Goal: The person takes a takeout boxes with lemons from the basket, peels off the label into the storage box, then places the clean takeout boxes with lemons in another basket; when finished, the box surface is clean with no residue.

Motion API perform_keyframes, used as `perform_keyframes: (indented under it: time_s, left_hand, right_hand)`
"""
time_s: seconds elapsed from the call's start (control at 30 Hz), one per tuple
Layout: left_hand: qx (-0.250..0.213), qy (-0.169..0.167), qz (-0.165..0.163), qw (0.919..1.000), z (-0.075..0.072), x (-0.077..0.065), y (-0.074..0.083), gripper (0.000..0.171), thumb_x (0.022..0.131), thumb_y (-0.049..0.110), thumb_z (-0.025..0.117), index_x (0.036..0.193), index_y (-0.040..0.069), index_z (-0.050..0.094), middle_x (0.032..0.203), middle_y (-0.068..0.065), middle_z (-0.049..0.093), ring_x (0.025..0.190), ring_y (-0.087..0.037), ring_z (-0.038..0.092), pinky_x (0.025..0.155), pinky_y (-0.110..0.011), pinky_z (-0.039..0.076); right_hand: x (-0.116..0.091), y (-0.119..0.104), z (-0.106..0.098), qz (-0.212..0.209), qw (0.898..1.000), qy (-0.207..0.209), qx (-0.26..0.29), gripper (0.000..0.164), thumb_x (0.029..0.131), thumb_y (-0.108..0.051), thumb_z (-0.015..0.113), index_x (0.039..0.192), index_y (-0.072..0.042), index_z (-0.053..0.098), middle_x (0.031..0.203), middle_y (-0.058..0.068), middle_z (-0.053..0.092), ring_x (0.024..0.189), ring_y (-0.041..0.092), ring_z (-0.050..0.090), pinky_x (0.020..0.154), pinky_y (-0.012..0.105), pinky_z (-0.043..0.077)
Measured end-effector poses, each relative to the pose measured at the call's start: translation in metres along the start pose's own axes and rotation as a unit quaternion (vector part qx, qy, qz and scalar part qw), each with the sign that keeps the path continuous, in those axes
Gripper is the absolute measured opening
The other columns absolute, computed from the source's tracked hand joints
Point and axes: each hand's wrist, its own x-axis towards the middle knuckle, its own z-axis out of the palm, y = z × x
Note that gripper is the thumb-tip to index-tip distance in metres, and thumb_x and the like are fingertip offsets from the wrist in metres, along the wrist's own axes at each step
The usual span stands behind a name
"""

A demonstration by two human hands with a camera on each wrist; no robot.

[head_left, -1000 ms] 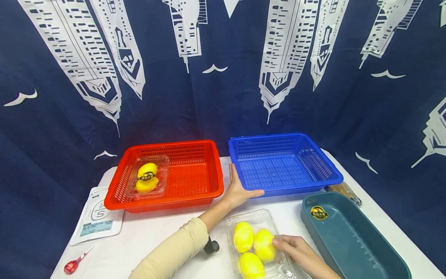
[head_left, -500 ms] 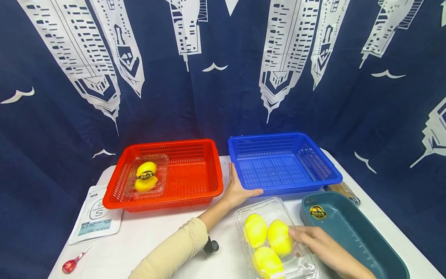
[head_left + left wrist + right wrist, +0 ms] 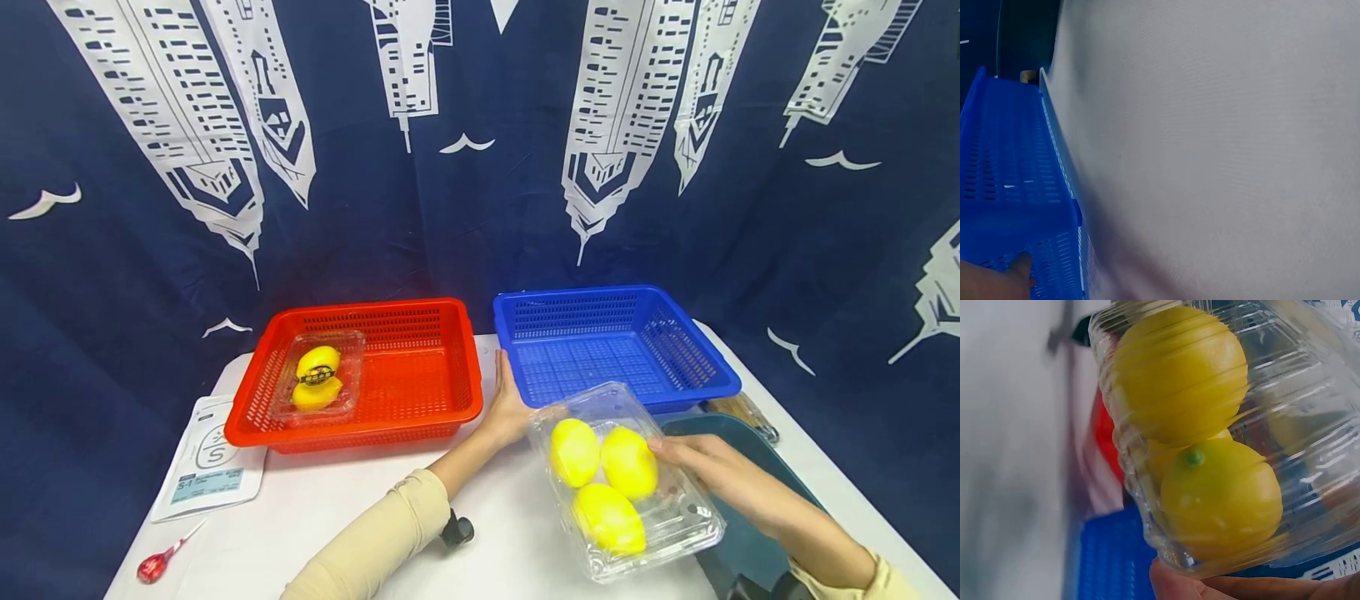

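My right hand (image 3: pixel 723 471) grips a clear plastic box (image 3: pixel 606 402) by its right side. Three yellow lemons (image 3: pixel 628 463) lie inside it. The box is tilted and held above the table, its far end overlapping the near edge of the blue basket (image 3: pixel 588 362) in the head view. Up close in the right wrist view, the lemons (image 3: pixel 1222 500) show through the ribbed plastic, with the hand (image 3: pixel 1235 587) at its lower edge. My left hand (image 3: pixel 510 412) rests with straight fingers against the blue basket's near left corner; its thumb is partly behind the box.
A red basket (image 3: pixel 408 387) at the left holds another clear box with two lemons (image 3: pixel 317 392). Near it lie a white pouch (image 3: pixel 206 462) and a red lollipop (image 3: pixel 153 568). A teal tub (image 3: pixel 750 533) stands under my right forearm. Some brown item (image 3: pixel 742 411) sits beside the blue basket.
My right hand has lifted the box of lemons off the table and moved it right and forward, towards the blue basket. The left hand has stayed at the basket's corner.
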Motion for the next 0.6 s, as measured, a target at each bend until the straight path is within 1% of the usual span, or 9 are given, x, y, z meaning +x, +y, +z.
perform_keyframes:
  time_s: [0.03,0.07,0.13,0.2,0.27,0.33,0.43,0.5,0.6]
  left_hand:
    - [-0.001,-0.001,0.001,1.0,0.0,0.0,0.0,0.131,0.071,0.032,0.084,0.154,0.004,-0.013,0.164,-0.015,-0.011,0.153,-0.033,0.002,0.125,-0.048,0.015]
    - [-0.001,-0.002,0.0,1.0,0.0,-0.001,-0.001,0.131,0.07,0.032,0.085,0.154,0.004,-0.013,0.164,-0.015,-0.012,0.153,-0.033,0.002,0.125,-0.048,0.015]
    - [-0.008,0.001,0.004,1.0,0.0,-0.001,-0.001,0.132,0.069,0.029,0.085,0.154,0.003,-0.012,0.164,-0.017,-0.011,0.153,-0.034,0.003,0.124,-0.049,0.015]
    - [-0.02,0.004,0.011,0.9997,0.0,-0.001,-0.001,0.135,0.067,0.028,0.087,0.154,0.004,-0.013,0.164,-0.016,-0.009,0.153,-0.034,0.005,0.124,-0.049,0.017]
    - [-0.033,0.01,0.019,0.9992,0.001,-0.001,-0.001,0.136,0.065,0.027,0.088,0.155,0.006,-0.012,0.165,-0.015,-0.007,0.153,-0.032,0.007,0.124,-0.049,0.018]
    - [-0.043,0.013,0.023,0.9987,0.002,0.0,-0.001,0.136,0.065,0.027,0.089,0.155,0.008,-0.012,0.165,-0.012,-0.006,0.153,-0.031,0.008,0.124,-0.049,0.019]
    - [-0.048,0.012,0.01,0.9987,0.001,-0.001,0.001,0.136,0.066,0.029,0.089,0.156,0.011,-0.012,0.165,-0.009,-0.008,0.153,-0.031,0.008,0.124,-0.051,0.017]
    - [-0.045,0.008,-0.004,0.999,0.001,-0.002,0.002,0.136,0.066,0.03,0.089,0.156,0.011,-0.012,0.165,-0.009,-0.01,0.153,-0.031,0.006,0.124,-0.051,0.015]
    - [-0.042,0.002,-0.014,0.999,0.001,-0.002,0.003,0.136,0.067,0.031,0.088,0.156,0.011,-0.013,0.165,-0.009,-0.011,0.153,-0.031,0.004,0.124,-0.052,0.015]
  right_hand:
    - [0.001,-0.002,-0.005,-0.001,1.0,0.004,-0.007,0.049,0.104,-0.032,0.035,0.114,0.008,0.063,0.112,0.019,0.065,0.098,0.019,0.063,0.08,0.039,0.057]
    - [0.002,-0.004,-0.01,0.0,1.0,0.008,-0.009,0.05,0.104,-0.032,0.036,0.117,0.008,0.062,0.117,0.021,0.064,0.1,0.017,0.063,0.081,0.038,0.057]
    - [0.005,-0.007,-0.019,0.002,1.0,0.017,-0.009,0.053,0.104,-0.033,0.036,0.122,0.011,0.058,0.12,0.022,0.063,0.099,0.014,0.064,0.082,0.036,0.058]
    - [0.008,-0.01,-0.03,0.001,1.0,0.017,-0.001,0.055,0.104,-0.034,0.036,0.125,0.014,0.054,0.115,0.023,0.065,0.094,0.013,0.067,0.079,0.033,0.059]
    - [0.011,-0.013,-0.041,0.008,1.0,0.015,0.008,0.059,0.104,-0.036,0.034,0.131,0.015,0.048,0.113,0.018,0.068,0.092,0.013,0.069,0.079,0.032,0.06]
    - [0.015,-0.015,-0.054,0.013,1.0,0.009,0.005,0.06,0.105,-0.038,0.031,0.128,0.014,0.05,0.101,0.011,0.071,0.087,0.015,0.07,0.077,0.03,0.06]
    - [0.023,-0.018,-0.072,0.024,1.0,0.008,-0.01,0.064,0.105,-0.042,0.027,0.127,0.012,0.051,0.097,0.008,0.073,0.086,0.016,0.071,0.077,0.03,0.06]
    - [0.027,-0.019,-0.084,0.029,0.999,0.02,-0.04,0.066,0.105,-0.045,0.025,0.126,0.01,0.053,0.098,0.007,0.072,0.088,0.015,0.069,0.079,0.033,0.059]
    - [0.035,-0.018,-0.098,0.037,0.995,0.045,-0.086,0.068,0.104,-0.049,0.024,0.128,0.008,0.054,0.108,0.009,0.069,0.1,0.015,0.063,0.091,0.048,0.055]
